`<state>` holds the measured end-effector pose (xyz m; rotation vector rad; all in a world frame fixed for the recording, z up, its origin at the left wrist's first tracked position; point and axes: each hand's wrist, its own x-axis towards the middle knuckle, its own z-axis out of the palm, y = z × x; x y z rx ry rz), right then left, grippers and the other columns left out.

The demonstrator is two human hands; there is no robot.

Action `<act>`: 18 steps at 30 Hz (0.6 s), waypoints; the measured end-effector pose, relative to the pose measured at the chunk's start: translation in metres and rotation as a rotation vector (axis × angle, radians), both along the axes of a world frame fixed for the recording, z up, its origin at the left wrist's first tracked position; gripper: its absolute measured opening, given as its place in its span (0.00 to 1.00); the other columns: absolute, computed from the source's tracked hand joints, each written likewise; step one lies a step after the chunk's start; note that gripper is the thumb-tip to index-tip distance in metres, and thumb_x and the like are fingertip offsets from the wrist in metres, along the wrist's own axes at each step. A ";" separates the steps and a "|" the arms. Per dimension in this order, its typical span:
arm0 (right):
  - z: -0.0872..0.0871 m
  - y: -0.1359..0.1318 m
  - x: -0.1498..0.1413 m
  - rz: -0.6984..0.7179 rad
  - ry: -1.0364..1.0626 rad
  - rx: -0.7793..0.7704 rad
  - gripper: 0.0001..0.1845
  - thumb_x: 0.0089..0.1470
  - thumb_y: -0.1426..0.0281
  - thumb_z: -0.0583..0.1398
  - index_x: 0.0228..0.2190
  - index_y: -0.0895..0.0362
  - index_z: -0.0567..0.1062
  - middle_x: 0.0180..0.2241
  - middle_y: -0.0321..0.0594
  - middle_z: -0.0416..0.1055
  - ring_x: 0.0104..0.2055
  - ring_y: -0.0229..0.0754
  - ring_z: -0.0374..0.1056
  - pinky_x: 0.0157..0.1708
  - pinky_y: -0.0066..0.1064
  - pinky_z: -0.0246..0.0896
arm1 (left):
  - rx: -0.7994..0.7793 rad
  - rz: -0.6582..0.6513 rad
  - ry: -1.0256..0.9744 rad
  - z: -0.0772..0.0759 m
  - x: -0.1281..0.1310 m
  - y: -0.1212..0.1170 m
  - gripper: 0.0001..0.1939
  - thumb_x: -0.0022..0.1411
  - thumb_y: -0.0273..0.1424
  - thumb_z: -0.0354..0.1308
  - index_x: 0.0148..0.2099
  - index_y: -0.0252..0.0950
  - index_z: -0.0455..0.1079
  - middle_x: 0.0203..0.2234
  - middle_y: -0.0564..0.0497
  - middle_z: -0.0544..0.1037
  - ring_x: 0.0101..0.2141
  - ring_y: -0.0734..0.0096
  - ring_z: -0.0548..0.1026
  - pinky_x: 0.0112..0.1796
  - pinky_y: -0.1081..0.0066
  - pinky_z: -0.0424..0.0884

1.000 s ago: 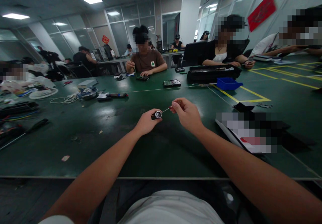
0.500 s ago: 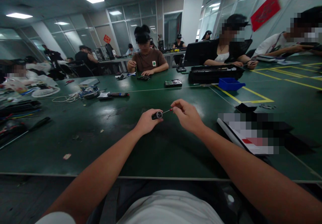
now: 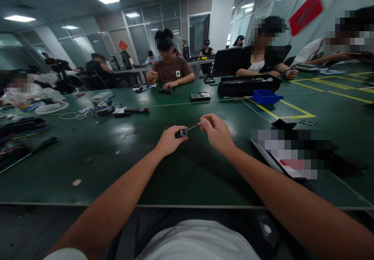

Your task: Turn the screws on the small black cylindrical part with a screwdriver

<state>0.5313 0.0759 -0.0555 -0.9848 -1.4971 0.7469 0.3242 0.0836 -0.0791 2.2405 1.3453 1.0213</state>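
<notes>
My left hand [image 3: 167, 141] is closed around a short black cylinder [image 3: 182, 132] and holds it just above the green table. The cylinder's round, silver-rimmed end faces me; its exact kind is unclear. Between thumb and fingers, my right hand [image 3: 218, 135] pinches a thin screwdriver [image 3: 193, 126] by its red handle. Its metal shaft points left and down to the cylinder's rim. The tip meets or overlaps the cylinder's edge, and I cannot tell whether it is seated in anything.
Farther off lie a hard drive [image 3: 200, 96], a blue bin [image 3: 266, 97] and a long black casing [image 3: 248, 86]. Papers [image 3: 271, 154] lie right of my right arm. A long screwdriver [image 3: 43, 145] is at the left. Across the table a person [image 3: 172, 71] works on a small device.
My right hand's fingers have shifted slightly on the red handle, which sits a little higher. Both hands keep their holds, and the whole view has moved slightly.
</notes>
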 end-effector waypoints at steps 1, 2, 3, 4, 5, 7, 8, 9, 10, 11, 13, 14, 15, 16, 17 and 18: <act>0.000 0.002 -0.001 0.009 0.047 -0.022 0.11 0.60 0.59 0.56 0.35 0.54 0.72 0.30 0.37 0.73 0.31 0.41 0.69 0.35 0.36 0.64 | 0.002 -0.010 0.000 0.000 0.000 0.000 0.20 0.57 0.30 0.67 0.52 0.40 0.75 0.46 0.49 0.79 0.48 0.61 0.75 0.51 0.62 0.68; 0.000 0.003 -0.001 0.015 0.102 -0.053 0.12 0.59 0.59 0.57 0.34 0.54 0.72 0.29 0.37 0.73 0.31 0.41 0.69 0.34 0.36 0.65 | 0.002 -0.021 0.001 0.000 0.000 0.000 0.19 0.57 0.29 0.67 0.52 0.39 0.75 0.46 0.49 0.79 0.48 0.62 0.75 0.51 0.62 0.68; 0.000 0.005 -0.001 0.022 0.166 -0.099 0.12 0.59 0.59 0.57 0.33 0.54 0.72 0.29 0.37 0.72 0.30 0.40 0.69 0.34 0.35 0.65 | 0.000 -0.032 0.001 0.001 0.000 -0.001 0.19 0.57 0.29 0.67 0.52 0.39 0.75 0.46 0.49 0.79 0.48 0.61 0.75 0.52 0.62 0.67; 0.000 0.006 -0.001 0.037 0.236 -0.161 0.12 0.58 0.59 0.58 0.32 0.54 0.72 0.28 0.36 0.72 0.28 0.39 0.68 0.33 0.35 0.65 | -0.002 -0.042 0.003 0.001 0.000 -0.001 0.19 0.57 0.29 0.67 0.52 0.39 0.75 0.47 0.49 0.79 0.48 0.61 0.75 0.52 0.62 0.67; 0.000 0.008 0.000 0.064 0.307 -0.233 0.12 0.58 0.58 0.58 0.30 0.54 0.72 0.26 0.36 0.70 0.27 0.39 0.67 0.32 0.35 0.66 | -0.005 -0.048 0.005 0.001 0.001 -0.001 0.19 0.57 0.30 0.67 0.53 0.39 0.75 0.47 0.49 0.79 0.49 0.61 0.75 0.53 0.61 0.67; 0.000 0.010 0.001 0.124 0.420 -0.346 0.13 0.56 0.57 0.60 0.29 0.54 0.71 0.24 0.34 0.68 0.25 0.38 0.66 0.32 0.35 0.67 | -0.008 -0.052 0.012 0.002 0.002 -0.002 0.20 0.58 0.31 0.67 0.53 0.40 0.74 0.48 0.49 0.79 0.49 0.60 0.75 0.53 0.61 0.67; 0.000 0.010 0.002 0.137 0.444 -0.364 0.14 0.56 0.56 0.60 0.29 0.54 0.70 0.24 0.34 0.68 0.25 0.37 0.65 0.32 0.35 0.68 | -0.008 -0.050 0.016 0.003 0.003 -0.003 0.20 0.58 0.31 0.67 0.53 0.40 0.74 0.48 0.49 0.79 0.50 0.59 0.75 0.53 0.60 0.67; 0.000 0.011 0.002 0.127 0.440 -0.351 0.14 0.56 0.56 0.60 0.29 0.54 0.70 0.24 0.34 0.68 0.26 0.37 0.65 0.32 0.35 0.68 | -0.010 -0.047 0.019 0.003 0.004 -0.003 0.20 0.58 0.32 0.67 0.54 0.40 0.74 0.48 0.48 0.79 0.50 0.59 0.75 0.53 0.60 0.67; 0.000 0.010 0.002 0.098 0.413 -0.313 0.14 0.56 0.56 0.60 0.30 0.54 0.70 0.25 0.34 0.69 0.26 0.37 0.66 0.32 0.34 0.68 | -0.014 -0.043 0.021 0.004 0.004 -0.003 0.20 0.58 0.32 0.67 0.54 0.40 0.74 0.48 0.48 0.79 0.50 0.59 0.75 0.53 0.60 0.67; 0.000 0.010 0.002 0.057 0.369 -0.258 0.14 0.57 0.56 0.59 0.30 0.54 0.70 0.26 0.35 0.70 0.27 0.38 0.66 0.32 0.34 0.67 | -0.019 -0.038 0.021 0.004 0.005 -0.004 0.20 0.58 0.32 0.67 0.53 0.40 0.74 0.49 0.48 0.79 0.50 0.59 0.75 0.53 0.60 0.67; 0.001 0.008 0.003 -0.016 0.244 -0.141 0.13 0.59 0.57 0.57 0.32 0.54 0.70 0.28 0.36 0.71 0.27 0.38 0.67 0.31 0.34 0.65 | -0.028 -0.024 0.018 0.005 0.005 -0.004 0.20 0.58 0.32 0.67 0.53 0.40 0.75 0.49 0.48 0.79 0.50 0.59 0.75 0.53 0.59 0.67; 0.002 0.006 0.003 -0.042 0.174 -0.088 0.13 0.60 0.57 0.56 0.32 0.54 0.70 0.27 0.36 0.72 0.28 0.39 0.67 0.31 0.34 0.64 | -0.031 -0.019 0.015 0.005 0.005 -0.004 0.19 0.58 0.32 0.67 0.53 0.40 0.75 0.49 0.48 0.79 0.50 0.59 0.75 0.53 0.59 0.67; 0.003 0.004 0.003 -0.061 0.110 -0.042 0.13 0.61 0.57 0.55 0.33 0.54 0.70 0.27 0.36 0.71 0.28 0.39 0.67 0.31 0.34 0.63 | -0.031 -0.015 0.011 0.005 0.005 -0.004 0.19 0.58 0.32 0.67 0.52 0.40 0.75 0.49 0.48 0.79 0.50 0.59 0.75 0.54 0.59 0.67; 0.004 0.002 0.003 -0.075 0.053 -0.008 0.13 0.62 0.58 0.54 0.33 0.54 0.70 0.27 0.36 0.71 0.28 0.39 0.67 0.31 0.34 0.62 | -0.030 -0.013 0.007 0.005 0.005 -0.004 0.19 0.58 0.32 0.67 0.53 0.40 0.75 0.49 0.48 0.79 0.50 0.59 0.75 0.54 0.59 0.67; 0.004 0.001 0.003 -0.083 0.011 0.017 0.13 0.62 0.58 0.53 0.33 0.54 0.70 0.26 0.36 0.71 0.28 0.40 0.67 0.32 0.35 0.62 | -0.029 -0.013 0.005 0.005 0.004 -0.004 0.19 0.58 0.33 0.67 0.53 0.40 0.75 0.49 0.48 0.79 0.50 0.59 0.75 0.54 0.59 0.67; 0.005 0.000 0.003 -0.084 -0.018 0.033 0.13 0.63 0.59 0.53 0.33 0.54 0.69 0.26 0.36 0.71 0.28 0.40 0.67 0.32 0.35 0.62 | -0.027 -0.014 0.004 0.004 0.004 -0.004 0.20 0.58 0.33 0.67 0.53 0.40 0.75 0.49 0.48 0.79 0.50 0.59 0.75 0.54 0.59 0.67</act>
